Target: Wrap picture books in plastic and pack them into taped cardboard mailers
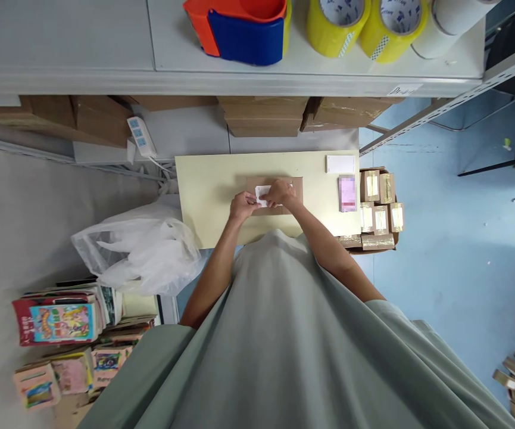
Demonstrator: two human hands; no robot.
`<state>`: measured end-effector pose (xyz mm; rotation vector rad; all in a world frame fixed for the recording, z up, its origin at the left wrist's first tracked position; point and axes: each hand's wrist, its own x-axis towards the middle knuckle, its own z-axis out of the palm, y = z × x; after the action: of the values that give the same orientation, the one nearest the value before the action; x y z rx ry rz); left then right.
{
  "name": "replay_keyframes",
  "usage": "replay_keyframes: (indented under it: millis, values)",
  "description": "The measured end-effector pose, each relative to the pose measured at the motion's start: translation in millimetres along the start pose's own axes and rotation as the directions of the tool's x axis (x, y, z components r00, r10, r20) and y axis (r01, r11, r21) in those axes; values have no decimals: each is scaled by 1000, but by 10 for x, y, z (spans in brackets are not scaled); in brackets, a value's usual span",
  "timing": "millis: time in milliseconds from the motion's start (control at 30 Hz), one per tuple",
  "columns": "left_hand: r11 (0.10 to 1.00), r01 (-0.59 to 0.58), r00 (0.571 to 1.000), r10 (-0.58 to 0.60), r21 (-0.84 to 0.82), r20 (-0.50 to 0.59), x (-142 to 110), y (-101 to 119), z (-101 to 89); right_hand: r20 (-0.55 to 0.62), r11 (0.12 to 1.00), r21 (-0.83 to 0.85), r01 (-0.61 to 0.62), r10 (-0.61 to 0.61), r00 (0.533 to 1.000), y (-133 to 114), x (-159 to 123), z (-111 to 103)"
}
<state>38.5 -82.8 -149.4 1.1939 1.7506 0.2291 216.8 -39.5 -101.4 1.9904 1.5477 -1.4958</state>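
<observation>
Both my hands meet over a flat brown cardboard piece lying on a pale yellow table. My left hand and my right hand are closed on a small white label or slip of paper held between them, just above the cardboard. My forearms reach forward from a grey-green garment that fills the lower half of the view.
A white card and a pink slip lie on the table's right side. A box of gold-wrapped packets stands right of it. Left are a white plastic bag and book stacks. Tape rolls and a dispenser sit on the shelf above.
</observation>
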Motion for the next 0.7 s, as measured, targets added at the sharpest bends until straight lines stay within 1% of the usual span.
replay_keyframes:
  millis: [67,133,233,333,433,567,633,700]
  values:
    - [1000,-15,1000,15,1,11,17,-19,-9,22,999,36,-28,27,999,-19,47,-15]
    - [1000,-15,1000,15,12,14,27,-21,-15,4,997,67,-50,50,999,-53,83,9]
    - [1000,-11,1000,11,16,10,14,-7,-17,-90,994,92,-59,67,994,-88,98,94]
    - [1000,-18,1000,18,-21,-1,-39,3,-7,-157,991,123,-46,65,986,-13,62,163]
    - [996,-34,999,32,-77,-32,-108,-1,13,-201,980,195,-42,82,976,234,-34,161]
    - [988,-60,997,53,-140,-54,-157,-22,46,-272,962,252,-102,172,947,675,-259,110]
    - [985,-71,996,62,-159,-58,-168,-43,66,-300,962,244,-122,195,934,848,-389,115]
    - [982,-90,993,76,-166,-88,-185,-74,95,-354,969,195,-153,215,910,966,-506,161]
